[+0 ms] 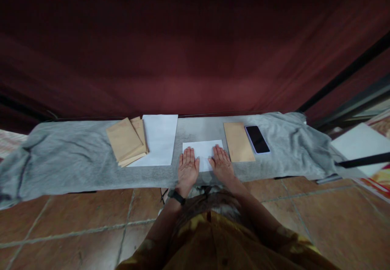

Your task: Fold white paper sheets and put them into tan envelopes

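A small white sheet of paper (203,150), perhaps folded, lies crosswise on the grey cloth in front of me. My left hand (188,167) rests flat on its left part, fingers stretched forward. On the sheet's right part lies my right hand (222,165), also flat with the fingers out. Just right of that hand is a brown paper envelope (240,142). To the left of my left hand sits a larger white sheet or stack of paper (160,140), and several brown envelopes (125,138) overlap its left edge in a loose pile.
A phone (257,140) with a dark screen lies right of the single envelope. The grey cloth (76,152) covers a long narrow bench and bunches up at both ends. Behind it hangs a dark red curtain (189,58). Below is a tiled floor (91,213).
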Demonstrator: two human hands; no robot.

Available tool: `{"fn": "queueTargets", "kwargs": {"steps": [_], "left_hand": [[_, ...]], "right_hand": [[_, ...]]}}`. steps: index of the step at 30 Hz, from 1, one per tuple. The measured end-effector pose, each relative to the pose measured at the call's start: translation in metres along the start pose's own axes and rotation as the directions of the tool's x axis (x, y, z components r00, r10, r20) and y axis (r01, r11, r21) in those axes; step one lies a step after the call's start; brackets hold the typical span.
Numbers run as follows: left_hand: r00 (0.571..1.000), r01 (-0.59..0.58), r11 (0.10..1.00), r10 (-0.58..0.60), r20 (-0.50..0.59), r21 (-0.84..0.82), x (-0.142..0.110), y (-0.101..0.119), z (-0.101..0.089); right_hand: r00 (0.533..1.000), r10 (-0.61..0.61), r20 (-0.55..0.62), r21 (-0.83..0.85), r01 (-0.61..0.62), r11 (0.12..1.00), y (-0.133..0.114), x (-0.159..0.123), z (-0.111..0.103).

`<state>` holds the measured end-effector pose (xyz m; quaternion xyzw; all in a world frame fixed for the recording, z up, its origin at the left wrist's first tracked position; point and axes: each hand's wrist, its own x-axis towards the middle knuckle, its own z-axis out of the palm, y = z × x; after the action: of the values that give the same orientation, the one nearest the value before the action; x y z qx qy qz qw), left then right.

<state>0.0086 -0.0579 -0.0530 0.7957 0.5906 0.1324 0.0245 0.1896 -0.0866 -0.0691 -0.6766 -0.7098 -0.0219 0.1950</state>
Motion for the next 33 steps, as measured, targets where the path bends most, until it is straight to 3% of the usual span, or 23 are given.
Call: {"fn": "queueTargets", "kwargs": {"steps": [8,13,21,25,33], "left_hand": [[0.990,0.116,0.993,-0.118,-0.083,-0.029,-0.001,-0.004,-0.001],[0.987,0.093,0.995,-0.095,-0.129,-0.018,0.004,-0.001,-0.007],[0.988,-0.122,0.991,0.126,0.089,-0.048,0.036,0.013,-0.004],[0.982,-0.129,0.991,0.133,0.134,-0.035,0.048,0.013,-0.001],[0.991,-0.081,0.996,0.083,0.104,-0.021,0.051,0.011,0.004]], "right_hand": [[0.996,0.088,-0.014,-0.020,-0.088,0.996,-0.001,-0.006,0.004],[0.995,0.100,0.001,-0.001,-0.100,0.995,-0.003,0.002,-0.002],[0.987,-0.026,0.161,0.038,0.020,0.999,-0.017,0.043,-0.002],[0.979,-0.037,0.200,0.026,0.033,0.999,-0.020,0.054,0.005],[0.992,-0.031,0.124,0.038,0.026,0.999,-0.015,0.057,0.014]]}}
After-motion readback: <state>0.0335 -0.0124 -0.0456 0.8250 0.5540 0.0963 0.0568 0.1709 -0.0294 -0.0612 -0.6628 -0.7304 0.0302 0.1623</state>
